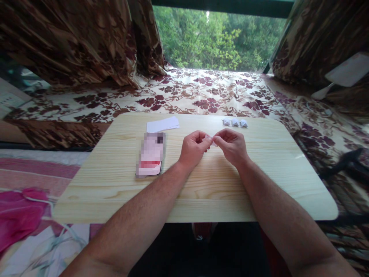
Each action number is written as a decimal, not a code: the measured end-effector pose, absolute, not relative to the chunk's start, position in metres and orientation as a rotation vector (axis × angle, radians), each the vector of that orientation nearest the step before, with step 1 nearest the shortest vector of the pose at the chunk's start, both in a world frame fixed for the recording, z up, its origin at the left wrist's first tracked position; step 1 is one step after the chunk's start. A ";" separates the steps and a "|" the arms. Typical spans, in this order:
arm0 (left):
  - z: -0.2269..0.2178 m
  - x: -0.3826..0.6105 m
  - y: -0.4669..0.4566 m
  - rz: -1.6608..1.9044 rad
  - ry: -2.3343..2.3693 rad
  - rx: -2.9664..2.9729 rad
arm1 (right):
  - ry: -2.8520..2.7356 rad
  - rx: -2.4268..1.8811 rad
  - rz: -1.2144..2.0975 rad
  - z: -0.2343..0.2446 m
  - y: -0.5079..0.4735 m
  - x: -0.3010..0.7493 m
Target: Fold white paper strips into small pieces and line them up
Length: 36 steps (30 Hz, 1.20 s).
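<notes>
Over the middle of a light wooden table (pixel 259 192), my left hand (pixel 193 148) and my right hand (pixel 232 145) meet fingertip to fingertip. Both are closed in a pinch on a small white piece of paper (pixel 211 140), most of it hidden by the fingers. Three small folded white paper shapes (pixel 235 122) lie in a row at the table's far edge, just beyond my right hand. A stack of white paper slips (pixel 163 124) lies at the far left of the table.
A phone (pixel 150 154) lies flat left of my left hand. Floral fabric (pixel 201 92) covers the ledge behind the table, with curtains either side of a window. Pink cloth (pixel 20 213) lies at the lower left.
</notes>
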<state>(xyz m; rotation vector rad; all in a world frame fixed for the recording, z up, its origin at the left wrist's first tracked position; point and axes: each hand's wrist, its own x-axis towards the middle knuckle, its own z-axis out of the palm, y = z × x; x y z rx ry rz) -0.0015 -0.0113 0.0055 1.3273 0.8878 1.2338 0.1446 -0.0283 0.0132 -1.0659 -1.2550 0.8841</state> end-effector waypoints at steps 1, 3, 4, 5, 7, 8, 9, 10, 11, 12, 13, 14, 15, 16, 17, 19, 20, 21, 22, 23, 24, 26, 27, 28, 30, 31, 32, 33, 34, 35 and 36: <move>0.005 -0.002 -0.011 1.241 0.895 1.338 | -1.253 -1.062 0.887 0.013 -0.028 0.144; 0.005 -0.001 -0.011 1.255 0.914 1.350 | -1.251 -1.046 0.896 0.013 -0.029 0.143; 0.005 -0.001 -0.012 1.258 0.924 1.354 | -1.253 -1.041 0.897 0.013 -0.029 0.143; 0.005 -0.001 -0.012 1.259 0.933 1.358 | -1.253 -1.039 0.896 0.012 -0.029 0.142; 0.005 -0.002 -0.012 1.257 0.941 1.369 | -1.255 -1.048 0.887 0.011 -0.029 0.142; 0.005 -0.002 -0.012 1.255 0.943 1.375 | -1.256 -1.055 0.881 0.011 -0.029 0.142; 0.005 -0.002 -0.012 1.254 0.945 1.378 | -1.259 -1.058 0.878 0.011 -0.029 0.142; 0.005 -0.002 -0.012 1.254 0.949 1.379 | -1.263 -1.055 0.877 0.011 -0.029 0.142; 0.005 -0.002 -0.012 1.255 0.954 1.378 | -1.267 -1.048 0.879 0.011 -0.029 0.142; 0.005 -0.002 -0.012 1.258 0.956 1.376 | -1.270 -1.037 0.879 0.011 -0.030 0.142; 0.005 -0.002 -0.013 1.262 0.956 1.372 | -1.271 -1.028 0.878 0.011 -0.030 0.142; 0.006 -0.001 -0.013 1.267 0.954 1.366 | -1.272 -1.023 0.875 0.011 -0.030 0.142; 0.006 -0.001 -0.013 1.271 0.949 1.356 | -1.274 -1.023 0.871 0.012 -0.030 0.142; 0.006 -0.001 -0.013 1.273 0.943 1.343 | -1.277 -1.029 0.867 0.012 -0.031 0.141; 0.006 -0.001 -0.013 1.272 0.938 1.325 | -1.281 -1.037 0.864 0.012 -0.031 0.141; 0.007 0.000 -0.012 1.268 0.928 1.285 | -1.286 -1.050 0.862 0.012 -0.031 0.141; 0.006 0.000 -0.012 1.266 0.922 1.265 | -1.287 -1.054 0.860 0.012 -0.031 0.141; 0.006 0.000 -0.011 1.263 0.915 1.246 | -1.288 -1.058 0.856 0.011 -0.031 0.141; 0.006 -0.001 -0.011 1.263 0.908 1.229 | -1.291 -1.065 0.851 0.011 -0.031 0.141; 0.006 -0.001 -0.010 1.263 0.902 1.216 | -1.295 -1.073 0.845 0.011 -0.031 0.142; 0.005 -0.001 -0.009 1.263 0.897 1.208 | -1.299 -1.081 0.839 0.011 -0.031 0.142; 0.005 -0.001 -0.008 1.263 0.895 1.207 | -1.301 -1.092 0.833 0.010 -0.031 0.144; 0.004 -0.002 -0.008 1.264 0.899 1.208 | -1.298 -1.095 0.837 0.010 -0.030 0.144; 0.004 -0.002 -0.008 1.265 0.906 1.208 | -1.293 -1.097 0.845 0.010 -0.030 0.144; 0.004 -0.001 -0.008 1.266 0.921 1.207 | -1.282 -1.106 0.871 0.011 -0.029 0.145; 0.004 -0.001 -0.008 1.267 0.925 1.206 | -1.278 -1.114 0.882 0.012 -0.029 0.145; 0.005 -0.001 -0.008 1.266 0.924 1.206 | -1.275 -1.120 0.890 0.012 -0.029 0.145; 0.005 -0.001 -0.008 1.265 0.922 1.206 | -1.271 -1.123 0.895 0.013 -0.028 0.145; 0.005 -0.001 -0.008 1.262 0.917 1.205 | -1.266 -1.123 0.897 0.013 -0.028 0.145; 0.005 -0.001 -0.008 1.258 0.910 1.204 | -1.260 -1.120 0.896 0.013 -0.028 0.145; 0.005 -0.001 -0.008 1.252 0.903 1.206 | -1.253 -1.113 0.894 0.014 -0.028 0.145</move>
